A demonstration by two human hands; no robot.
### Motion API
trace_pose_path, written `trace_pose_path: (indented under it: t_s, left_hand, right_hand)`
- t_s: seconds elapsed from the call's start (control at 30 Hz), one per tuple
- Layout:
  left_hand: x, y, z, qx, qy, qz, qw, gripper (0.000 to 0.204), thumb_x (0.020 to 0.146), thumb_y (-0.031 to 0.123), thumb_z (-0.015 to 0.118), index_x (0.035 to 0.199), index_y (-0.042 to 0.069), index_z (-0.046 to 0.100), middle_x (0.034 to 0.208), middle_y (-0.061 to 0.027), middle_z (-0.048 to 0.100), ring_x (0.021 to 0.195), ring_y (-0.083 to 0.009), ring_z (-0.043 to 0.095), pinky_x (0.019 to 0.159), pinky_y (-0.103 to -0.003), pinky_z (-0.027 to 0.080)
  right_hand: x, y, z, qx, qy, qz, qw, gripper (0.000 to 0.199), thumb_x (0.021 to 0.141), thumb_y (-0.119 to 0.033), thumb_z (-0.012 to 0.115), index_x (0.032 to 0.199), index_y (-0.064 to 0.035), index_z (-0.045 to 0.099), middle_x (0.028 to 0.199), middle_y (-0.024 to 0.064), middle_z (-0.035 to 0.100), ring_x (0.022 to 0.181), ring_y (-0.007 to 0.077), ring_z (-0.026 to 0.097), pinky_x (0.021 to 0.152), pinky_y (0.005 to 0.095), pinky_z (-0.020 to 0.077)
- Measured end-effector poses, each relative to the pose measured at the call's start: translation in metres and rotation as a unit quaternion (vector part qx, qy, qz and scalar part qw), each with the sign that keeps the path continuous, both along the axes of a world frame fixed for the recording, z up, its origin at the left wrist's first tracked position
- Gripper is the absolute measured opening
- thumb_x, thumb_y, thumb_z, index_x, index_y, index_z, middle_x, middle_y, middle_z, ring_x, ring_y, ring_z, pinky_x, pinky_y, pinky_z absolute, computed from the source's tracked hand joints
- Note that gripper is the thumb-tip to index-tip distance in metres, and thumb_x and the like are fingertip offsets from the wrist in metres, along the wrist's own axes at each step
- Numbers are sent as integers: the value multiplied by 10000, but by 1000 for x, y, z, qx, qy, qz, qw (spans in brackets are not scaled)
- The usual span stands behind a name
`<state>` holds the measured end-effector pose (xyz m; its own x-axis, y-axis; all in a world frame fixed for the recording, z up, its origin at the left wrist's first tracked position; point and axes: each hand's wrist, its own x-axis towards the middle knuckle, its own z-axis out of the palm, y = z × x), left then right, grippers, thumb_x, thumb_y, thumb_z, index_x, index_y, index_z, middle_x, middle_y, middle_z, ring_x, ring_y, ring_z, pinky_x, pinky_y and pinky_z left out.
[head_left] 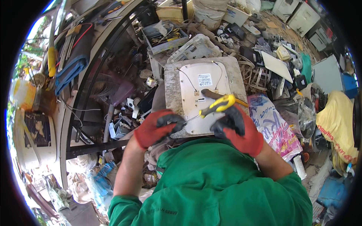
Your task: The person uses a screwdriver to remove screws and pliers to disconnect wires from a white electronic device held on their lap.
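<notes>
A weathered grey square panel (172, 90) lies in front of me, with a raised white inner plate (190, 107) that carries a label and two thin cables. My left hand (160, 126), in a red and black glove, is closed around the tip end of a screwdriver (217, 106). Its yellow and black handle slants up to the right over the plate. My right hand (239, 130), gloved alike, is curled just below the handle; what its fingers hold, if anything, is hidden. Behind the screwdriver, a tool with a dark brown, curved handle (215, 95) rests on the panel.
Beyond the panel stand a grey toolbox (166, 39) with hand tools and a dirty white bucket (209, 13). A black metal frame (88, 150) runs along the left. Plastic bags (273, 124), a yellow sack (337, 128) and heaped scrap crowd the right side.
</notes>
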<state>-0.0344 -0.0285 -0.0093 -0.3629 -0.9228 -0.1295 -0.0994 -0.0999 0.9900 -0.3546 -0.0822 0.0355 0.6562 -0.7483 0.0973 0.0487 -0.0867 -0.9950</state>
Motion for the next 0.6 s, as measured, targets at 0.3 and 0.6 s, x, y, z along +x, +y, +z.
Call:
trace_pose_path:
  t_s: [0.3,0.6]
  left_hand:
    - [-31,-86,-13,-125,-70,79,987,193,994,79,633,1176,43,686,839,12,641,751,-75,542,683,-270,482]
    - [-35,-112,-34,-68,-46,62,995,259,1010,81,610,1255,75,693,765,26,615,675,-65,505,610,-267,454]
  right_hand:
    - [68,-98,30,-336,111,-22,935,729,888,-44,717,1533,-80,378,1115,185,700,985,302,717,872,405,561]
    - [76,-126,11,-439,175,-19,881,671,880,-57,718,1487,-97,435,1101,193,716,935,327,734,822,408,578]
